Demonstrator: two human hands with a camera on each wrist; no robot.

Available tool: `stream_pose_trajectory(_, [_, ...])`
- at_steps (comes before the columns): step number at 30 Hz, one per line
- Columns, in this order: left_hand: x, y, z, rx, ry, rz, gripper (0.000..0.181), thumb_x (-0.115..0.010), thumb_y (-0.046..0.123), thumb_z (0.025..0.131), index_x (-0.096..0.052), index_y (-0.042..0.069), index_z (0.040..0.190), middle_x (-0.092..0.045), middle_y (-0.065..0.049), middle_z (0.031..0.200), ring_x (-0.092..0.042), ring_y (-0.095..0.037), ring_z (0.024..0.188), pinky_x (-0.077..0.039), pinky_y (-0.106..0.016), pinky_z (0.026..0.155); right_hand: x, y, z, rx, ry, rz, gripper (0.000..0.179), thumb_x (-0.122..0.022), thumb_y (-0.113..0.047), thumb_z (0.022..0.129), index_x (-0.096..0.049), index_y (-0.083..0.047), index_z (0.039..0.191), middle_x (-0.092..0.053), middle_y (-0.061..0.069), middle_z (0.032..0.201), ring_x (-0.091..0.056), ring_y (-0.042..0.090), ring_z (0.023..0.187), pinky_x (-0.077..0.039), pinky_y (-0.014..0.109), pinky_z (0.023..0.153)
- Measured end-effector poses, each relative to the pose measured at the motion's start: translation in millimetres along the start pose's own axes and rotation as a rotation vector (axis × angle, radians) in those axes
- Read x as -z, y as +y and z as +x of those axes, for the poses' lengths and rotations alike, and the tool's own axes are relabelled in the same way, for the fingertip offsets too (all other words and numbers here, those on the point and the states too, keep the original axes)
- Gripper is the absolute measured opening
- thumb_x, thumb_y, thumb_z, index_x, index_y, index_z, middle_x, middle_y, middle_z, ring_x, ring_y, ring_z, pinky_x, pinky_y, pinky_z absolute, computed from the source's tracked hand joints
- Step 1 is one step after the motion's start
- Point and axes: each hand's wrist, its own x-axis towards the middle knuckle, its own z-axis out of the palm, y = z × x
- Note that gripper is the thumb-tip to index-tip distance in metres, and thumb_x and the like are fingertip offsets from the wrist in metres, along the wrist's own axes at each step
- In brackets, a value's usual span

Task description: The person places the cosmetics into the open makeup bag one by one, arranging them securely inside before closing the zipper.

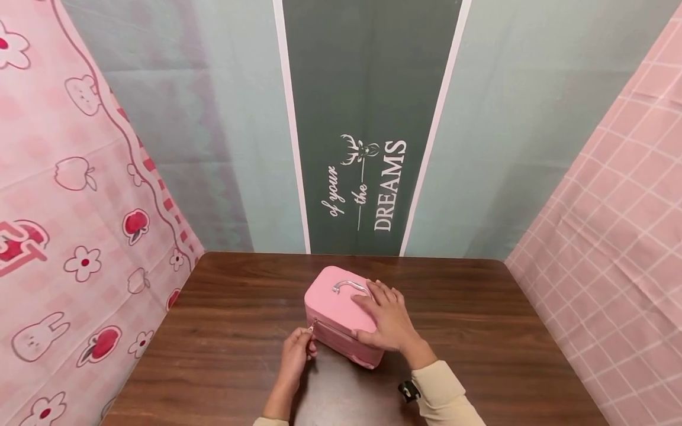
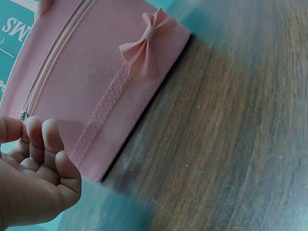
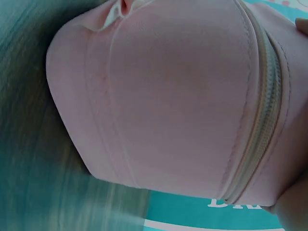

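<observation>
A pink zippered case [image 1: 341, 302] with a silver handle [image 1: 351, 286] on its lid stands on the brown wooden table. At the case's near left corner my left hand [image 1: 297, 355] pinches the zipper pull [image 2: 24, 115] between thumb and finger. My right hand [image 1: 388, 318] rests on the lid's right side, its fingers spread over the top and edge. A pink bow [image 2: 149, 43] decorates the front in the left wrist view. The zipper [image 3: 267, 106] runs along the side just below the lid in the right wrist view.
The wooden table [image 1: 224, 331] extends around the case. Behind it hangs a green and grey curtain [image 1: 367, 89] with white lettering. Pink patterned cloths stand at the left [image 1: 85, 219] and right [image 1: 613, 236]. A small dark object [image 1: 408, 391] sits at the right wrist.
</observation>
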Motion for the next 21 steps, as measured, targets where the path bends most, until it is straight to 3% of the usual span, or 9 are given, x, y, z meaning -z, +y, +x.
stream_pose_trajectory(7, [-0.6, 5.0, 1.1, 0.017, -0.020, -0.017, 0.025, -0.044, 0.006, 0.093, -0.044, -0.018, 0.088, -0.047, -0.001, 0.062, -0.049, -0.011, 0.054, -0.038, -0.022, 0.052, -5.2, -12.1, -0.4, -0.118, 0.000, -0.053, 0.066, -0.062, -0.060, 0.067, -0.059, -0.024, 0.123, -0.044, 0.017, 0.135, -0.036, 0.038, 0.124, -0.026, 0.060, 0.092])
stream_pose_trajectory(12, [-13.2, 21.2, -1.2, 0.012, -0.011, -0.075, 0.019, -0.041, 0.000, 0.090, -0.041, -0.016, 0.078, -0.045, -0.002, 0.063, -0.047, -0.011, 0.055, -0.038, -0.020, 0.052, -13.0, -35.5, 1.6, -0.257, 0.081, -0.138, 0.065, -0.062, -0.061, 0.065, -0.062, -0.022, 0.117, -0.047, 0.018, 0.131, -0.040, 0.039, 0.120, -0.028, 0.061, 0.090])
stream_pose_trajectory(16, [-18.6, 19.6, -3.0, 0.002, -0.004, -0.111, 0.019, -0.041, -0.002, 0.088, -0.039, -0.020, 0.080, -0.044, -0.002, 0.062, -0.044, -0.010, 0.053, -0.037, -0.020, 0.051, -21.7, -59.8, 5.8, -0.380, 0.160, -0.192, 0.063, -0.061, -0.059, 0.065, -0.063, -0.019, 0.113, -0.047, 0.020, 0.129, -0.041, 0.042, 0.117, -0.028, 0.064, 0.087])
stream_pose_trajectory(21, [-16.9, 3.9, -1.1, -0.002, -0.026, -0.115, 0.022, -0.044, 0.002, 0.087, -0.041, -0.020, 0.083, -0.044, -0.002, 0.061, -0.044, -0.009, 0.052, -0.035, -0.020, 0.052, -26.8, -74.5, 9.6, -0.470, 0.200, -0.200, 0.064, -0.061, -0.059, 0.064, -0.062, -0.016, 0.110, -0.045, 0.023, 0.128, -0.038, 0.045, 0.116, -0.026, 0.064, 0.085])
